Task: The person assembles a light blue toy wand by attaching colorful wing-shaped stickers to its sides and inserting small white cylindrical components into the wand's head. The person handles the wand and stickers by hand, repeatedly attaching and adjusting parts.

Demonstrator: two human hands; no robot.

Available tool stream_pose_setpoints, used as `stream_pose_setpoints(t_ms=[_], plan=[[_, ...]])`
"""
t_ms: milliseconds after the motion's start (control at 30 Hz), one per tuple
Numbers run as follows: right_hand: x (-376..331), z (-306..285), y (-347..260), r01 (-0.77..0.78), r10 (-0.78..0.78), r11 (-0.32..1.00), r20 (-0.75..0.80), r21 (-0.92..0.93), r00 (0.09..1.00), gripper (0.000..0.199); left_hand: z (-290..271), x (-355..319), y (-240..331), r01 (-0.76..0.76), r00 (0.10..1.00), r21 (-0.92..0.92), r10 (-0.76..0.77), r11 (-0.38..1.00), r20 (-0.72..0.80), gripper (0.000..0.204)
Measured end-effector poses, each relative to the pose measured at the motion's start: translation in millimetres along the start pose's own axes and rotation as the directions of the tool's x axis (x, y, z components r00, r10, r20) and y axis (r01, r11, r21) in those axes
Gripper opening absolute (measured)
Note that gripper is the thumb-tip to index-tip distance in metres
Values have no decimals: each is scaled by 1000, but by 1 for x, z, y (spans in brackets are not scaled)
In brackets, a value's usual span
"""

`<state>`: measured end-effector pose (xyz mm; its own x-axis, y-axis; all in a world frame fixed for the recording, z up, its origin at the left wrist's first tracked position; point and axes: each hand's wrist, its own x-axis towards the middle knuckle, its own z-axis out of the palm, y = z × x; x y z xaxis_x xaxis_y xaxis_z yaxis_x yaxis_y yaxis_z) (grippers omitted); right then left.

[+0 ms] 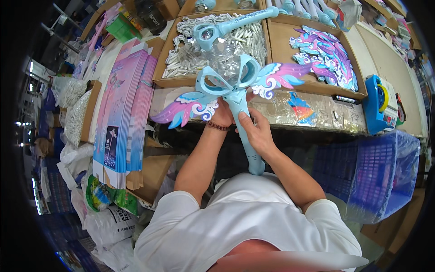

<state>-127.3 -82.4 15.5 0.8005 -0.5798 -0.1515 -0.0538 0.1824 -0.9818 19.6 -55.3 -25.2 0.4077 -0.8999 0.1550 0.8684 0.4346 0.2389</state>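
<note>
A light blue toy wand (243, 128) stands upright between my hands, its handle's lower end close to my white shirt. Its head is two open ring-like halves spread apart, with a purple, blue and white wing (283, 78) on the right and a matching wing (192, 106) on the left. Behind the wand's neck, my left hand (222, 114) is closed on it; its fingertips are partly hidden. My right hand (258, 133) wraps the handle from the right, thumb along the front. Beyond them, another light blue wand (240, 25) lies across a carton.
An open carton (181, 47) holds white cabled parts and clear plastic pieces. To its right, a carton (283, 38) contains several loose wings. A blue tape dispenser (374, 104) and a black marker (345, 99) sit right. Flat printed boxes (118, 104) stack left; a blue crate (353, 172) stands lower right.
</note>
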Motion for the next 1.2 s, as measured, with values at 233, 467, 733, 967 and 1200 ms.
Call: stream_pose_setpoints(t_ms=[233, 467, 733, 967, 1200], plan=[[0, 1, 5, 33, -33, 999, 0, 6, 999, 51, -6, -2, 3, 28, 991, 58, -35, 998, 126, 59], [-1, 0, 7, 72, -72, 997, -8, -18, 997, 54, -11, -3, 0, 28, 998, 51, -31, 998, 63, 60], [-3, -1, 2, 50, -51, 999, 18, 16, 999, 55, 2, 5, 3, 77, 951, 71, -94, 995, 294, 62], [-6, 4, 6, 118, -118, 993, -8, 5, 993, 50, 3, 20, 9, 22, 957, 40, -33, 999, 288, 61], [-4, 1, -2, 62, -62, 998, -26, 16, 998, 50, 23, 6, 4, 25, 998, 68, -29, 997, 58, 57]])
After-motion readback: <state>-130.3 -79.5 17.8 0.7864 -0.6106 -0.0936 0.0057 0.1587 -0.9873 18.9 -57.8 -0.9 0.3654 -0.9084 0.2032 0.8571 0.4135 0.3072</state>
